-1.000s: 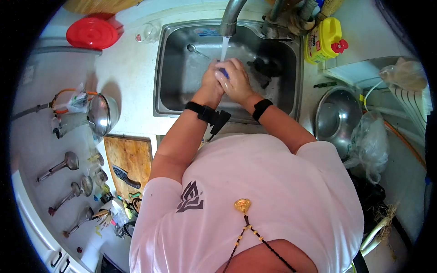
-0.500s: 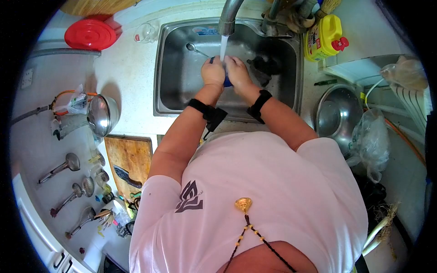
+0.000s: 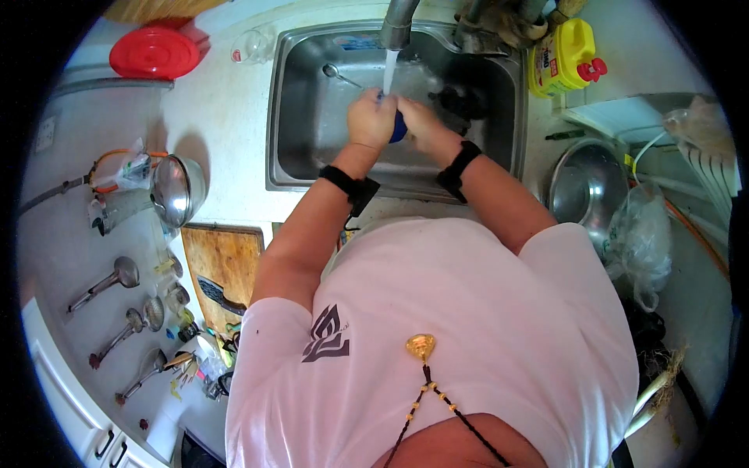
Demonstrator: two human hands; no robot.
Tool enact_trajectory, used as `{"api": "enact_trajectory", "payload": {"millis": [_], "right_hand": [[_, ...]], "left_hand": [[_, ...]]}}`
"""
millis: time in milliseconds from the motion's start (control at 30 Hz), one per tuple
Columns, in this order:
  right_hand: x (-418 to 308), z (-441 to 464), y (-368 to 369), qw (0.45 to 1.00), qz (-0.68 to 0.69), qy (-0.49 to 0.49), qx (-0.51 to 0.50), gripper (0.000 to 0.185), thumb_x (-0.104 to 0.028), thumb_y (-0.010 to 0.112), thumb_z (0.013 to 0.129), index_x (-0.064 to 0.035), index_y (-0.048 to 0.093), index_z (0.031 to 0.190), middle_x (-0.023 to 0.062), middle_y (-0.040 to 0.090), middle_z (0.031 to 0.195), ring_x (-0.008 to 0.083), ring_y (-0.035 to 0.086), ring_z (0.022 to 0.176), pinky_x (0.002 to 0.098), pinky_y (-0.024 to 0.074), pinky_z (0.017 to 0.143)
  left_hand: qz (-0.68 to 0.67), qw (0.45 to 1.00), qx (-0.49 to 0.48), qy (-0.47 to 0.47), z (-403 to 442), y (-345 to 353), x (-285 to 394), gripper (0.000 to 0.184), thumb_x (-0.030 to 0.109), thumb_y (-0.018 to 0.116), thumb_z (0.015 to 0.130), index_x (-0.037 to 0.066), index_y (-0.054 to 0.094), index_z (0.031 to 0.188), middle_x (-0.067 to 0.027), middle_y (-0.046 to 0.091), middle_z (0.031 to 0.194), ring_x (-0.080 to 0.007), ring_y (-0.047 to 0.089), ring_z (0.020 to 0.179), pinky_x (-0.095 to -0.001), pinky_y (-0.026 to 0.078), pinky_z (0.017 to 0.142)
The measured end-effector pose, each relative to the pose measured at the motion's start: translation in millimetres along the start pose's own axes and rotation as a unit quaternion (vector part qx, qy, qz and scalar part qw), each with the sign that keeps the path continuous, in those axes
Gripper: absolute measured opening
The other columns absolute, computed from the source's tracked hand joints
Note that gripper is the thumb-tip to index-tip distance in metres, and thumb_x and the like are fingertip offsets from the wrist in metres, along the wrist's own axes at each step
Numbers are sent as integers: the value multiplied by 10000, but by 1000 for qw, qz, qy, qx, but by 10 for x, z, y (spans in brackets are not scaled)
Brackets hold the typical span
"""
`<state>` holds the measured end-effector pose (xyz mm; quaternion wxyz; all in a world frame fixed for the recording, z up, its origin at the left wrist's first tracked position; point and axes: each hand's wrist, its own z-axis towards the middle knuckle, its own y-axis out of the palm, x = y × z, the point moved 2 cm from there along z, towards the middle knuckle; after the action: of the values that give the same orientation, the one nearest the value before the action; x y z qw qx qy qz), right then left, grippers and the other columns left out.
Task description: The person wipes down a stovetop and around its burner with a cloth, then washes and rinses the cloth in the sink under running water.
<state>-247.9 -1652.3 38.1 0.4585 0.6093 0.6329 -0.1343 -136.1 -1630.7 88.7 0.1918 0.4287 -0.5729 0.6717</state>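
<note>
Over the steel sink (image 3: 328, 156), my left hand (image 3: 372, 121) and my right hand (image 3: 421, 123) are closed together on a dark blue item (image 3: 399, 127), mostly hidden by the fingers. Its rounded lower part shows between the palms. Water (image 3: 389, 72) runs from the faucet (image 3: 396, 30) onto it and my fingers. A spoon (image 3: 340, 76) lies in the sink, up and left of my hands. To the right of them in the basin is a dark, crumpled object (image 3: 459, 103).
Yellow bottle (image 3: 563, 58) and metal bowl (image 3: 587, 187) stand right of the sink, near a plastic bag (image 3: 640, 238). On the left are a red lid (image 3: 154, 53), a glass (image 3: 253, 47), a lidded pot (image 3: 175, 191), and a cutting board (image 3: 222, 261) with a cleaver (image 3: 220, 295).
My hands have parted from their earlier clasp and now grip the blue item from both sides, slightly higher in view. The camera view has shifted a little.
</note>
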Motion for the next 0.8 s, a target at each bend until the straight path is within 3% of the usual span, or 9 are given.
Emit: {"api": "enact_trajectory", "payload": {"millis": [100, 167, 333, 433, 500, 533, 600, 700, 800], "right_hand": [[-226, -115, -102, 991, -99, -83, -32, 374, -370, 522, 980, -51, 625, 1145, 40, 639, 1019, 140, 584, 908, 284, 467, 755], [-214, 29, -181, 976, -186, -112, -31, 392, -386, 533, 975, -53, 617, 1163, 37, 638, 1037, 144, 580, 928, 287, 466, 776], [-650, -179, -417, 901, -393, -181, -36, 479, -455, 608, 886, -9, 663, 1053, 181, 666, 1003, 267, 631, 945, 376, 485, 834], [-934, 138, -1130, 806, -581, -87, 68, 350, -291, 535, 888, 5, 705, 965, 242, 671, 1040, 416, 631, 945, 444, 499, 848], [-987, 694, -1754, 615, -762, -154, 129, 301, -260, 566, 838, -27, 715, 956, 204, 689, 937, 388, 645, 895, 459, 500, 802], [-1313, 311, -1565, 624, -711, -266, 184, 287, -270, 561, 866, -30, 718, 883, 193, 691, 933, 386, 648, 897, 454, 496, 808], [-1468, 302, -1564, 764, -573, -220, 199, 354, -324, 534, 917, -11, 698, 915, 209, 681, 1024, 403, 632, 939, 486, 493, 834], [-1211, 93, -1144, 775, -539, -216, 250, 390, -380, 527, 938, -21, 674, 971, 201, 681, 1035, 391, 634, 952, 466, 495, 840], [-584, -120, -538, 859, -375, -334, 96, 426, -300, 611, 939, -54, 555, 1282, 173, 603, 1235, 301, 583, 1143, 400, 440, 992]], "left_hand": [[19, 999, -24, -32, -13, 86, -144, 389, 374, 607, 863, 11, 645, 997, -237, 677, 875, -424, 644, 837, -457, 501, 747], [-299, 928, -50, -218, 3, 197, -204, 426, 428, 617, 888, 49, 624, 1081, -138, 688, 944, -320, 677, 796, -413, 534, 718], [-489, 784, -168, -343, -57, 81, -289, 382, 417, 600, 919, 106, 603, 1140, -78, 666, 1014, -218, 669, 865, -392, 567, 757], [-514, 753, -214, -350, -73, 90, -396, 377, 410, 586, 927, 105, 599, 1149, -88, 671, 1032, -223, 671, 888, -400, 571, 738], [-470, 753, -174, -426, -125, 58, -422, 335, 390, 554, 932, 130, 613, 1135, -90, 693, 1010, -244, 695, 821, -364, 587, 674], [-468, 753, -173, -429, -153, 54, -406, 335, 390, 554, 932, 130, 613, 1135, -90, 693, 1010, -244, 695, 821, -364, 587, 674], [-471, 741, -172, -447, -161, 79, -349, 353, 417, 531, 939, 135, 616, 1133, -79, 696, 999, -241, 698, 806, -371, 586, 670], [-478, 752, -187, -413, -178, 120, -362, 425, 454, 484, 968, 113, 564, 1207, -116, 649, 1150, -276, 666, 988, -469, 542, 872], [-538, 686, -132, -472, -192, 85, -183, 472, 495, 427, 978, 110, 561, 1216, -132, 621, 1205, -296, 635, 1061, -486, 518, 917]]}}
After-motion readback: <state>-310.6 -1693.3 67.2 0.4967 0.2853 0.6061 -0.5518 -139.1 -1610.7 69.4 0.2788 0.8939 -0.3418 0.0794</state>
